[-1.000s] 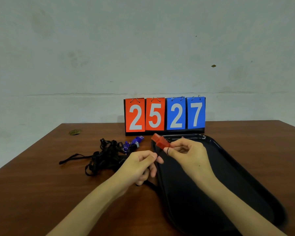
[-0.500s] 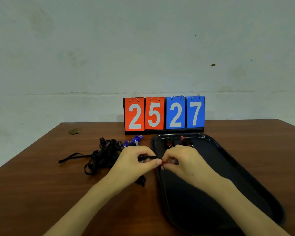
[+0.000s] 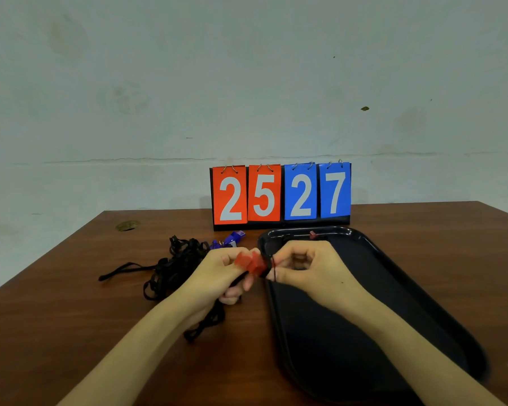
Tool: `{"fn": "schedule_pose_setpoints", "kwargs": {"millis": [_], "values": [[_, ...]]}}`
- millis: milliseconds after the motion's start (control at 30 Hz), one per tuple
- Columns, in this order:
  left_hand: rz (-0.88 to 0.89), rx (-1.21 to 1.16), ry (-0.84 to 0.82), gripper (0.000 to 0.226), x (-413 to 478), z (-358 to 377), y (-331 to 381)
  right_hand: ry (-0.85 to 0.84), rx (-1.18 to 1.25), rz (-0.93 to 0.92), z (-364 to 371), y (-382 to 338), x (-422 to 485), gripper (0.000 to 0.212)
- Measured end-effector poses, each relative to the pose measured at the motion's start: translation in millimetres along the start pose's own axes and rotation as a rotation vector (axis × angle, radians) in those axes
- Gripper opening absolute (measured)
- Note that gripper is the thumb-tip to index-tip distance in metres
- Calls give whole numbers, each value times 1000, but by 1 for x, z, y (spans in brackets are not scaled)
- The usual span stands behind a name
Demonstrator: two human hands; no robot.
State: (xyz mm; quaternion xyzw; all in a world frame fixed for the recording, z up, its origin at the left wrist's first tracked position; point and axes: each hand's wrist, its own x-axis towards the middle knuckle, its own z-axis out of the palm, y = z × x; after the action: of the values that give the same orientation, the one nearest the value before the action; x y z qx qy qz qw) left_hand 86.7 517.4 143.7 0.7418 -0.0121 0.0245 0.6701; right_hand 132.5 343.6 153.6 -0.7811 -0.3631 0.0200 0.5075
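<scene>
**Red whistle held over the tray's near-left rim while its lanyard was worked**

The red whistle (image 3: 251, 262) sat in the air between the two hands, just above the left rim of the black tray (image 3: 399, 291). It was blurred, so its exact attitude could not be read.

The left hand (image 3: 217, 273), just left of the tray, had its fingers curled round the black lanyard (image 3: 208, 320). The strap trailed down from the fist onto the wooden table (image 3: 71, 317), and the thumb and forefinger met the whistle's side. That grip probably kept the strap taut and the whistle steady.

The right hand (image 3: 308, 268), over the tray's left edge, pinched the whistle's other end, where a thin dark loop showed. The close two-handed hold suggested the fastening was being undone or threaded, though which could not be told.

Further left of the tray lay a tangle of black lanyards (image 3: 176, 265) with a purple whistle (image 3: 232, 238) at its far side, likely waiting their turn. At the tray's far end lay a small red piece (image 3: 313, 235). Behind the tray stood a flip scoreboard (image 3: 280, 194) reading 25 and 27.
</scene>
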Motion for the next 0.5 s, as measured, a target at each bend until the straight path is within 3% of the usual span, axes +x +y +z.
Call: {"fn": "schedule_pose_setpoints", "kwargs": {"millis": [300,500], "values": [[48,43,-34,24,-3,13,-5,352,32,119,-4,9,4,10],[136,344,-24,14,0,15,-9,399,-373,133,-7,19,5,9]]}}
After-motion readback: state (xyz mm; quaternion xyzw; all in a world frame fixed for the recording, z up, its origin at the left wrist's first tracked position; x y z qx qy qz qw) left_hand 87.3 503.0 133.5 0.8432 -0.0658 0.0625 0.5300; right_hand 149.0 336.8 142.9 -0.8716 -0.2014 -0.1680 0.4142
